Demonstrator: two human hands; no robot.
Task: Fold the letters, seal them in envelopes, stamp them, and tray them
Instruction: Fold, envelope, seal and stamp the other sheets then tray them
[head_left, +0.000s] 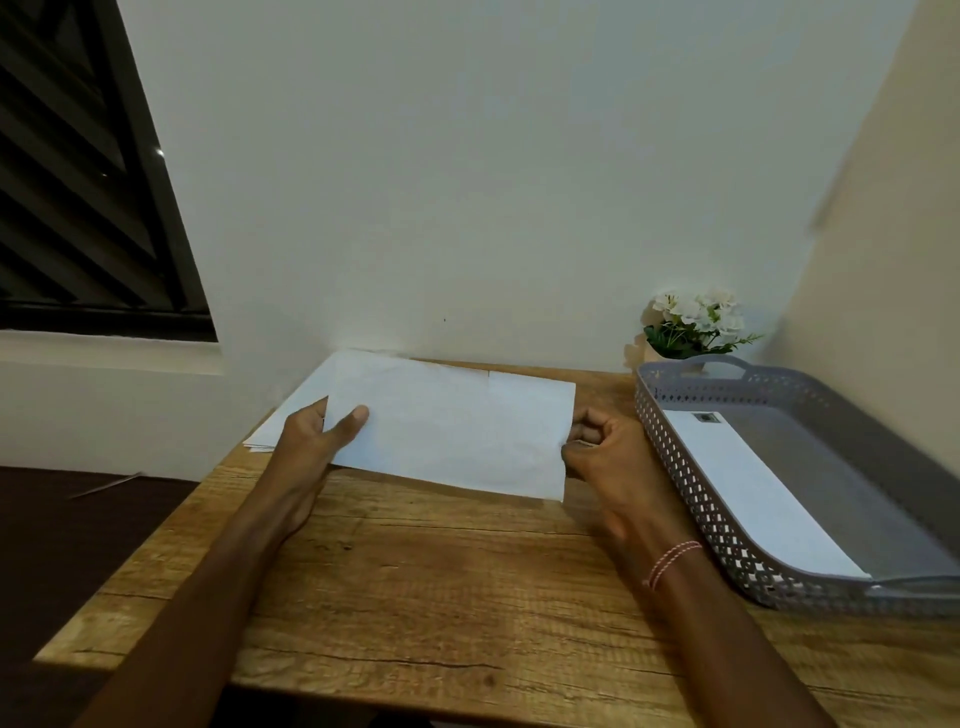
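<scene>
A white sheet of paper (452, 426) is held just above the wooden table (415, 571), lying roughly flat and tilted. My left hand (311, 436) grips its left edge, thumb on top. My right hand (597, 452) pinches its right edge with curled fingers. Behind the sheet, at the table's far left, lies a stack of white papers (291, 415), mostly hidden. A grey perforated tray (675, 467) on the right holds one stamped white envelope (753, 493), lying lengthwise along its left side.
A small pot of white flowers (693, 325) stands behind the tray by the wall. Walls close off the table's back and right side. The table's left edge drops to a dark floor, with a window above it.
</scene>
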